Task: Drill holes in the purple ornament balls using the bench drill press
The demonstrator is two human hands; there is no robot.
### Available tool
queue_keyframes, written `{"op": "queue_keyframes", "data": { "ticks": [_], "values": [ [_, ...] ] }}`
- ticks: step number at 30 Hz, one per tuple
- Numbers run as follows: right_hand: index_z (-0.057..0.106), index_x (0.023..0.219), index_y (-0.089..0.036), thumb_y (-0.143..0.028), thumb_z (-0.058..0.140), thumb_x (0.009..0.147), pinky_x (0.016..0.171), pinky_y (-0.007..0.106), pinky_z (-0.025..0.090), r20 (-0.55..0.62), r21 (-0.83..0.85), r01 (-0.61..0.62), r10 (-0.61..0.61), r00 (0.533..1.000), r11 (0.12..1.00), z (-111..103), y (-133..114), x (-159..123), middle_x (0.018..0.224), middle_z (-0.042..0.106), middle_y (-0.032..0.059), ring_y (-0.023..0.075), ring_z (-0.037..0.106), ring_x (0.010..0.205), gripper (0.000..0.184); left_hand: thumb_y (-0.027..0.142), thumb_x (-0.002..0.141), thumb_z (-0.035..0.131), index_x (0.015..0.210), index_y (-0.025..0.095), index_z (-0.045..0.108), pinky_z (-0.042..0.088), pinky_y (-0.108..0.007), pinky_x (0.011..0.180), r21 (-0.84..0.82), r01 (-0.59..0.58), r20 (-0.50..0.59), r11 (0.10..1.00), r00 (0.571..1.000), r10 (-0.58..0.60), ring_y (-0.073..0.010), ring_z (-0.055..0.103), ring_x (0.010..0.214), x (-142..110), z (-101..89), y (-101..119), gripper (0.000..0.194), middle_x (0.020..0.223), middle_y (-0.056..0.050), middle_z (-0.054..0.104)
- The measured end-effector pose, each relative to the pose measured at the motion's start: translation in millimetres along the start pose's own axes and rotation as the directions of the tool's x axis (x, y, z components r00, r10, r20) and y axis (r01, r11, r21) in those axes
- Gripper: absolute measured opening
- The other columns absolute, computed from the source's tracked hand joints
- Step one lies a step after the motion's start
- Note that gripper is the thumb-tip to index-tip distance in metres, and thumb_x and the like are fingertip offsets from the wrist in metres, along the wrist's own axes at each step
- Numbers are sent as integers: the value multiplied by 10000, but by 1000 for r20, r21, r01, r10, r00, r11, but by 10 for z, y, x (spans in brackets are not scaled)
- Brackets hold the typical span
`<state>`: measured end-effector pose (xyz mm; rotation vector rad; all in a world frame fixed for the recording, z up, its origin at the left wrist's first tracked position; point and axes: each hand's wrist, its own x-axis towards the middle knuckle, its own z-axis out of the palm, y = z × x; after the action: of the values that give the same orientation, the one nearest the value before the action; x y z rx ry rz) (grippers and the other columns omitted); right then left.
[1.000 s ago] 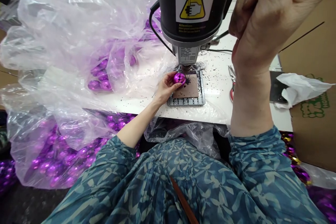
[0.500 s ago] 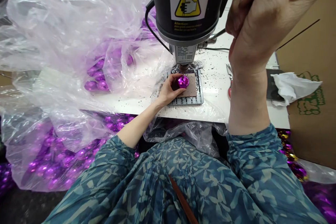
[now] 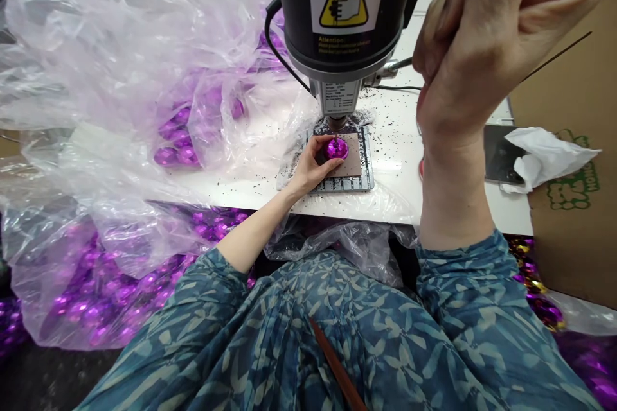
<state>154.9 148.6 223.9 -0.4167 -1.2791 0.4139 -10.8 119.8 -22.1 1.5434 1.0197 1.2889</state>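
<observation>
A black bench drill (image 3: 344,13) with a yellow warning label stands over a small metal base plate (image 3: 347,183) topped by a brown pad. My left hand (image 3: 311,167) is closed on a shiny purple ball (image 3: 336,148) and holds it on the pad right under the drill tip. Up close to the camera, my right hand (image 3: 477,45) is wrapped round the drill's thin metal lever (image 3: 400,65) at the machine's right side.
A big clear plastic bag (image 3: 120,77) with several purple balls (image 3: 176,144) spreads over the white table (image 3: 241,186) on the left. More purple balls in plastic lie below at the left. A cardboard box (image 3: 573,141), white crumpled plastic and a dark phone sit on the right. Black shavings dot the table.
My left hand has shifted the purple ball from the pad's left edge to directly under the drill tip. My right hand has stayed on the lever, slightly lower.
</observation>
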Motion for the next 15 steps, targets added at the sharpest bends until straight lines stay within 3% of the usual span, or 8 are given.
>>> {"op": "queue_keyframes", "data": {
  "ticks": [2,5,10,15],
  "values": [
    [410,529,-104,-696,664,878,519,134,255,-28,-27,29,-30,999,999,-25,-15,-131,479,288,-44,-65,367,433,732,734,822,936,1348,243,627,621,-467,1124,-4,4,-5,1000,1000,-4,-291,770,1242,1,2,-4,783,1328,-129,777],
    [346,532,-93,-574,649,963,554,160,256,-80,-24,92,-94,992,995,-73,-21,-326,497,315,-37,-71,351,459,714,737,824,935,1343,239,636,636,-466,1114,-1,7,-5,1000,1000,-7,-289,781,1228,2,2,-9,779,1321,-133,783],
    [374,579,-129,-690,562,996,511,184,231,-48,-106,122,-128,991,987,-147,52,-475,485,202,-43,-56,293,432,724,738,816,941,1348,242,636,648,-462,1095,-32,-11,-9,999,1000,11,-290,781,1241,2,8,-47,788,1361,-141,768],
    [161,533,-155,-626,499,1053,470,266,176,-86,-158,139,-154,984,977,-195,155,-567,429,154,-15,-10,276,393,779,754,819,930,1352,243,626,638,-468,1116,-36,-3,2,999,1000,3,-293,776,1248,1,11,-57,799,1360,-144,766]
  ]
}}
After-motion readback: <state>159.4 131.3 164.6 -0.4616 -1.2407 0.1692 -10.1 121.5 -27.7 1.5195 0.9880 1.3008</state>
